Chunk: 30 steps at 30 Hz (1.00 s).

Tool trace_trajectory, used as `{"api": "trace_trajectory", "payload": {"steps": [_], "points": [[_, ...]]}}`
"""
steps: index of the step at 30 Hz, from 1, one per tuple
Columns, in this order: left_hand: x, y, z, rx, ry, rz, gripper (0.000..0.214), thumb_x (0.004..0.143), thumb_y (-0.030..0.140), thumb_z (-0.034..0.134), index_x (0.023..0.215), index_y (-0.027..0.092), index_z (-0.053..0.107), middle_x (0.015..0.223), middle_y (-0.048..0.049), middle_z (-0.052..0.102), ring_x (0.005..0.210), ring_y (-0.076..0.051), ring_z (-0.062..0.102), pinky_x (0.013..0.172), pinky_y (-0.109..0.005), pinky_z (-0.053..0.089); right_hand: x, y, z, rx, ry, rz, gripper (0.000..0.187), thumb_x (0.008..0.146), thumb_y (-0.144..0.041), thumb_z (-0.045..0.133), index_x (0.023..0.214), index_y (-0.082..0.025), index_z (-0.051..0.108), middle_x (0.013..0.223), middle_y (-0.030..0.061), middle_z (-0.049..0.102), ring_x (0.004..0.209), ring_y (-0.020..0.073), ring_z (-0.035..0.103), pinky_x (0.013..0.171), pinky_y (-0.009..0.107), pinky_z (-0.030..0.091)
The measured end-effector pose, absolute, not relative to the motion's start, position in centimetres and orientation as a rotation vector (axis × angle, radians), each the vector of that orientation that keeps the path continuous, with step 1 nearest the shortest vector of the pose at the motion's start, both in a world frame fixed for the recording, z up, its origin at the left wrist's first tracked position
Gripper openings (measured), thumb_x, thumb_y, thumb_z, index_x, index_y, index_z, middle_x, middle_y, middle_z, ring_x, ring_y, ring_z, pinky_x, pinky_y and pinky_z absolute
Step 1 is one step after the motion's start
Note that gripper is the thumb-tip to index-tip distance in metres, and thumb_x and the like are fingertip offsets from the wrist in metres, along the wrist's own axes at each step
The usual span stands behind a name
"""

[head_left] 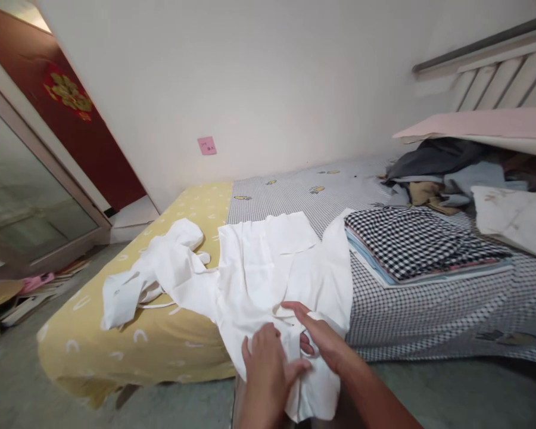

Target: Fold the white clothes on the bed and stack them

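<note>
A white long-sleeved shirt (254,274) lies spread over the front of the bed, one sleeve (174,268) stretched out crumpled to the left. Its near end hangs over the bed's edge toward me. My right hand (319,336) grips a folded part of the shirt near this end, the index finger extended above and other fingers curled beneath the cloth. Just left of it, my left hand (268,363) rests on the shirt with its fingers bent and its thumb apart; it is slightly blurred.
To the right sits a folded stack with a black-and-white checked cloth (420,238) on top. Behind it are piled clothes (446,173) under a pink board (482,125). Yellow (187,339) and grey checked bedding (411,322) cover the bed. A white wall (259,83) stands behind.
</note>
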State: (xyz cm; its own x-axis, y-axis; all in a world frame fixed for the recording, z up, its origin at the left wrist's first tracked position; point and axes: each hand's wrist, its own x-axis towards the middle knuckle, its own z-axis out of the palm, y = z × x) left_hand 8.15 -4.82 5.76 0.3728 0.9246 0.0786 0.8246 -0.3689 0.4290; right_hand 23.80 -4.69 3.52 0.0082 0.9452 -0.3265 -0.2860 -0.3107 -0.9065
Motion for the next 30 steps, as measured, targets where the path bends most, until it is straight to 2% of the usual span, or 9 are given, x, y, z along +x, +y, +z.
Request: {"api": "trace_trajectory", "payload": {"steps": [2, 4, 7, 10, 15, 18, 21, 26, 30], "points": [[9.3, -6.4, 2.6, 2.402, 1.608, 0.5, 0.042, 0.08, 0.036, 0.07, 0.117, 0.019, 0.062, 0.135, -0.0161, 0.063, 0.128, -0.035, 0.055, 0.114, -0.062, 0.027, 23.6, -4.9, 4.0, -1.307, -0.863, 1.509, 0.067, 0.082, -0.073, 0.057, 0.131, -0.028, 0.056, 0.049, -0.0127, 0.031, 0.041, 0.0076, 0.025, 0.043, 0.022, 0.015], [9.2, -7.0, 1.3, 2.457, 1.689, 0.47, 0.024, 0.09, 0.02, 0.053, 0.111, 0.02, 0.064, 0.124, -0.0124, 0.069, 0.12, -0.031, 0.06, 0.115, -0.06, 0.026, 23.7, -5.0, 4.0, -1.377, -0.907, 1.466, 0.064, 0.081, -0.067, 0.062, 0.132, -0.029, 0.054, 0.047, -0.0142, 0.029, 0.038, 0.0073, 0.025, 0.042, 0.023, 0.016], [7.2, -6.3, 2.0, 2.447, 1.74, 0.269, 0.046, 0.089, -0.001, 0.025, 0.1, 0.021, 0.065, 0.097, -0.0056, 0.072, 0.098, -0.023, 0.066, 0.107, -0.048, 0.034, 24.3, -5.0, 3.1, -1.419, -0.851, 1.445, 0.057, 0.078, -0.063, 0.067, 0.119, -0.024, 0.058, 0.041, -0.0157, 0.027, 0.035, 0.0074, 0.025, 0.042, 0.023, 0.014], [4.7, -5.4, 2.6, 2.395, 1.768, 0.154, 0.053, 0.086, -0.005, 0.022, 0.105, 0.021, 0.064, 0.1, -0.0052, 0.071, 0.1, -0.02, 0.066, 0.102, -0.041, 0.035, 24.6, -4.8, 2.2, -1.338, -0.778, 1.515, 0.048, 0.074, -0.066, 0.067, 0.088, -0.021, 0.056, 0.041, -0.014, 0.032, 0.035, 0.0063, 0.028, 0.042, 0.023, 0.018], [2.5, -5.5, 0.9, 2.269, 1.826, 0.088, 0.047, 0.092, 0.003, 0.027, 0.115, 0.021, 0.064, 0.108, -0.0085, 0.073, 0.108, -0.023, 0.066, 0.103, -0.043, 0.034, 24.0, -4.8, 2.6, -1.116, -0.582, 1.68, 0.054, 0.067, -0.066, 0.075, 0.07, -0.023, 0.042, 0.044, -0.0136, 0.033, 0.038, 0.0029, 0.024, 0.045, 0.022, 0.022], [1.6, -5.3, 1.2, 2.247, 1.779, 0.091, 0.04, 0.093, 0.018, 0.041, 0.127, 0.022, 0.06, 0.129, -0.0143, 0.067, 0.122, -0.031, 0.059, 0.107, -0.052, 0.035, 23.8, -4.7, 3.2, -1.079, -0.538, 1.694, 0.058, 0.064, -0.07, 0.078, 0.073, -0.022, 0.046, 0.045, -0.0153, 0.026, 0.039, 0.0024, 0.018, 0.045, 0.02, 0.016], [1.5, -4.2, 3.8, 2.244, 1.643, 0.326, 0.054, 0.088, 0.038, 0.056, 0.141, 0.024, 0.052, 0.15, -0.0159, 0.051, 0.137, -0.035, 0.046, 0.109, -0.055, 0.036, 23.7, -4.7, 3.4, -1.081, -0.551, 1.672, 0.063, 0.062, -0.073, 0.079, 0.085, -0.02, 0.054, 0.047, -0.0163, 0.021, 0.042, 0.0031, 0.014, 0.045, 0.021, 0.01], [5.9, -1.3, 8.1, 2.13, 1.496, 0.513, 0.051, 0.095, 0.054, 0.037, 0.103, 0.02, 0.075, 0.109, -0.0162, 0.067, 0.109, -0.034, 0.059, 0.098, -0.055, 0.043, 23.2, -4.9, 2.8, -1.025, -0.605, 1.671, 0.064, 0.069, -0.069, 0.078, 0.103, -0.019, 0.059, 0.054, -0.015, 0.019, 0.047, 0.0047, 0.011, 0.046, 0.022, 0.006], [10.4, 0.3, 8.3, 1.477, 1.264, 0.546, 0.034, 0.084, 0.05, 0.059, 0.079, 0.018, 0.067, 0.08, -0.0086, 0.067, 0.091, -0.028, 0.063, 0.087, -0.046, 0.05, 23.2, -5.2, 2.9, -1.055, -0.658, 1.659, 0.056, 0.071, -0.066, 0.076, 0.096, -0.021, 0.055, 0.056, -0.0146, 0.017, 0.048, 0.0051, 0.008, 0.045, 0.023, 0.005]]}}
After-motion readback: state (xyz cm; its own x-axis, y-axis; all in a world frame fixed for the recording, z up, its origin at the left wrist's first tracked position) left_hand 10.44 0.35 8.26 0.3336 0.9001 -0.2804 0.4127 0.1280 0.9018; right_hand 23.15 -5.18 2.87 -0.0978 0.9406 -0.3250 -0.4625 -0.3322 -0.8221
